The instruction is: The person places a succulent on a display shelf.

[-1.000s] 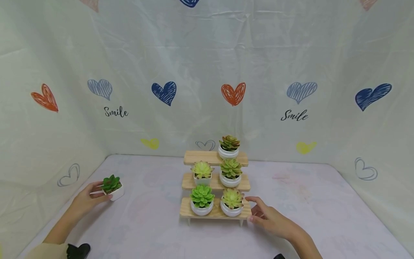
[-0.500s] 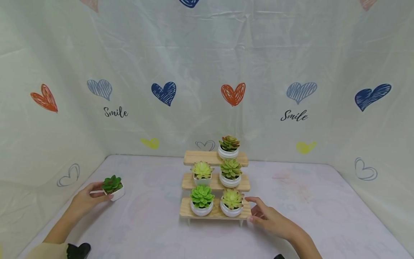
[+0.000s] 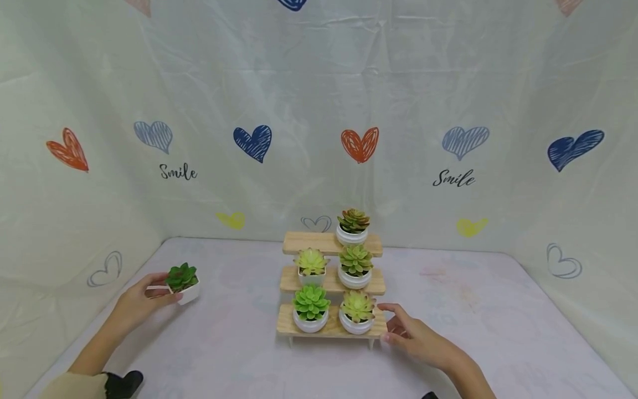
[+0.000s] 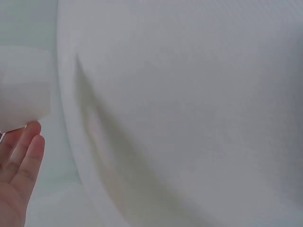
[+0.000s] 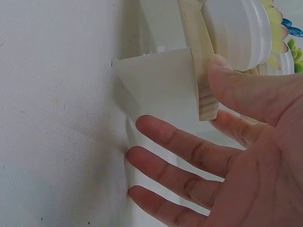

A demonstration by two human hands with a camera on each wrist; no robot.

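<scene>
At the left of the head view my left hand (image 3: 132,310) holds a dark green potted succulent (image 3: 182,281) by its white angular pot, between thumb and fingers. The left wrist view shows that pot (image 4: 26,90) at its left edge above the fingertips; the leaves are out of sight there. A three-tier wooden plant stand (image 3: 309,244) stands mid-table on white supports. My right hand (image 3: 423,341) pinches the right end of its lowest shelf. In the right wrist view, the thumb and index finger meet the shelf's end (image 5: 206,92), while the other fingers extend beneath.
Several white-potted succulents sit on the stand: one on the top tier at right, a pair (image 3: 355,266) on the middle tier, a pair (image 3: 311,310) on the lowest. A pale cloth (image 3: 229,354) covers the table. A heart-printed white curtain (image 3: 309,83) encloses the back and sides.
My left hand has moved slightly right and away from me, raising the potted succulent a little. My right hand and the plant stand have stayed in place.
</scene>
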